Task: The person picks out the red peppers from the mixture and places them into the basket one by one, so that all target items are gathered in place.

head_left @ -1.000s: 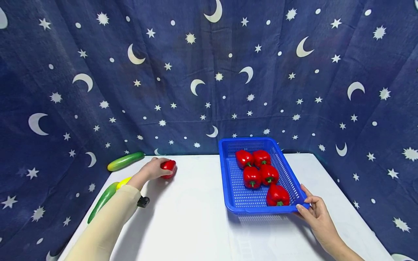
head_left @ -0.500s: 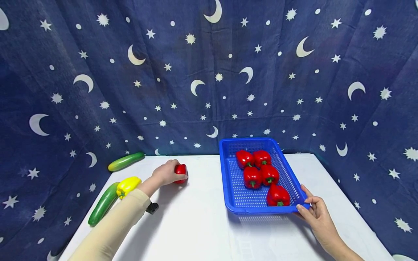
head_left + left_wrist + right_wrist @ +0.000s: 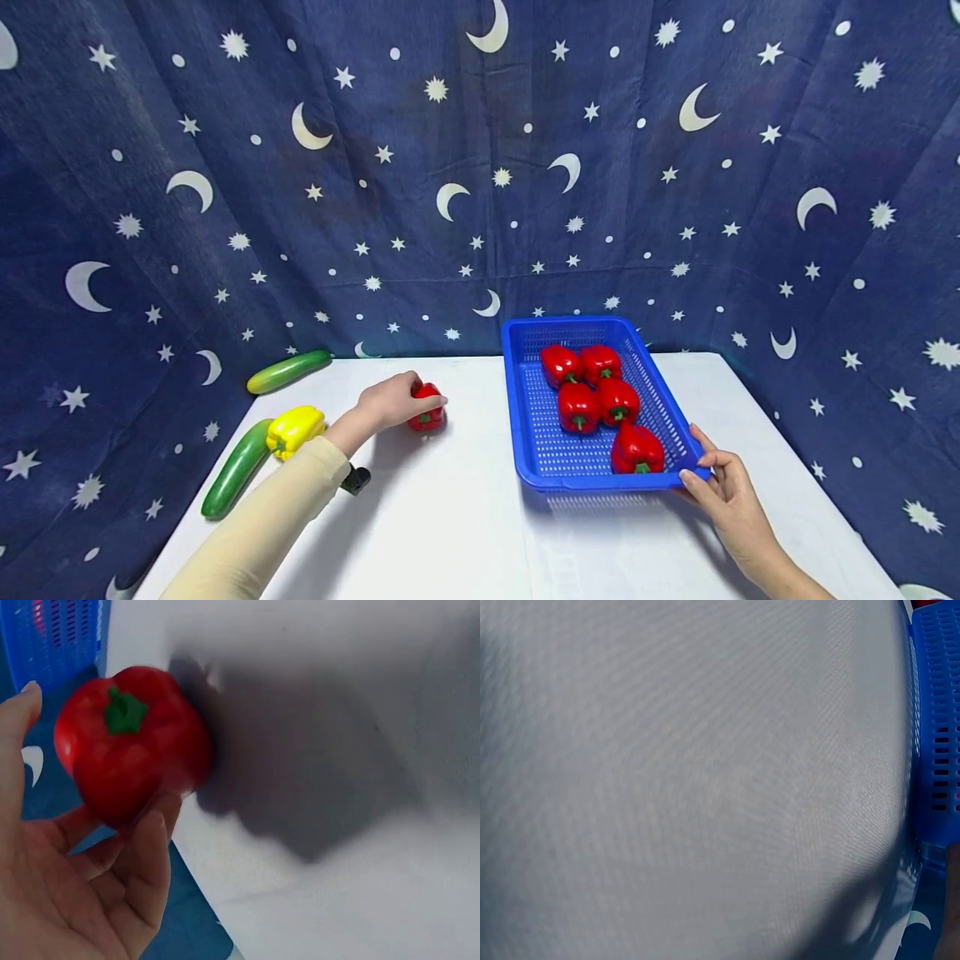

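Note:
My left hand (image 3: 393, 400) holds a red bell pepper (image 3: 427, 414) left of the basket, low over the white table. In the left wrist view its fingertips touch the lower side of the pepper (image 3: 135, 750), whose green stem faces the camera. With thumb and fingers my right hand (image 3: 727, 496) grips the near right corner of a blue perforated basket (image 3: 536, 462). Several red bell peppers (image 3: 617, 400) lie inside it. The right wrist view shows mostly tabletop, with the basket wall (image 3: 937, 712) at its right edge.
On the left of the white table (image 3: 457, 517) lie a yellow bell pepper (image 3: 295, 431), a green cucumber (image 3: 236, 471) beside it, and a yellow-tipped green cucumber (image 3: 288, 372) farther back. A dark blue curtain (image 3: 405, 225) with moons and stars surrounds the table.
My left hand has moved right and slightly nearer with the red bell pepper, whose stem now faces me. The yellow bell pepper has come into fuller view. The right hand and basket stay put.

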Demonstrator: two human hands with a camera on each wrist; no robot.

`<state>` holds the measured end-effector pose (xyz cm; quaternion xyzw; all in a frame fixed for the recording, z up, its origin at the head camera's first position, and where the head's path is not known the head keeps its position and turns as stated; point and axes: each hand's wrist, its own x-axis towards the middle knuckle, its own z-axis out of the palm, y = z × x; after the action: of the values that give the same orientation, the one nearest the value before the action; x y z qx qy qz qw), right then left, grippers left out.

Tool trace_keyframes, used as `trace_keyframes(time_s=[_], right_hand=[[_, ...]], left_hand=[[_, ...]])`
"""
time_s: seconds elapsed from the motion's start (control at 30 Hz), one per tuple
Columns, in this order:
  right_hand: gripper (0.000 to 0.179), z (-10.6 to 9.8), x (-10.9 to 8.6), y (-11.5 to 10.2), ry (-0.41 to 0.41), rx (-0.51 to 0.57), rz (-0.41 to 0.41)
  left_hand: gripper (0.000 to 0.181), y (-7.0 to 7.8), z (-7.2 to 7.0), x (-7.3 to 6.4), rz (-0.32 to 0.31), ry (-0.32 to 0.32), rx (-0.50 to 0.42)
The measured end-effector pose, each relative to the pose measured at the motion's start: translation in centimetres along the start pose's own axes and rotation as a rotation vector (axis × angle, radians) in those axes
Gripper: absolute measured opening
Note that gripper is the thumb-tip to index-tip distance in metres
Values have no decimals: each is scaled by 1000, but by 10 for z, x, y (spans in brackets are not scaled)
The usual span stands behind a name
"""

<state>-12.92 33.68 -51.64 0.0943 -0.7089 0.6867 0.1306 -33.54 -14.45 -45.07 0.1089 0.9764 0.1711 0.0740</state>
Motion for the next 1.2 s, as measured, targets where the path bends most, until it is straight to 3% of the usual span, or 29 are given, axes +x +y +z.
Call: trace_keyframes(time_s=[0.13,0.23,0.37,0.47,0.57,0.77,1.0,1.2], right_hand=[[24,-1,0,0,-3,9,-7],[23,-1,0,0,-3,17,-13],[23,0,0,-1,1,28,-13],[23,0,0,-2,4,25,-10],[23,0,0,-2,6,17,-7],[24,1,-1,-2,3,19,0],[24,1,-1,-2,5,15,8],[24,0,0,-2,1,5,13]], left_hand=[[77,-8,-4,-1,16,-22,-86],[75,-14,-8,-2,39,-69,-230],[74,-19,-10,-5,36,-204,-513],[82,-21,-9,-7,16,-293,-636],[90,-21,-6,-8,16,-308,-616],[97,-21,3,-6,33,-270,-588],[94,-21,10,-5,54,-252,-572],[89,-21,14,-4,36,-223,-554]])
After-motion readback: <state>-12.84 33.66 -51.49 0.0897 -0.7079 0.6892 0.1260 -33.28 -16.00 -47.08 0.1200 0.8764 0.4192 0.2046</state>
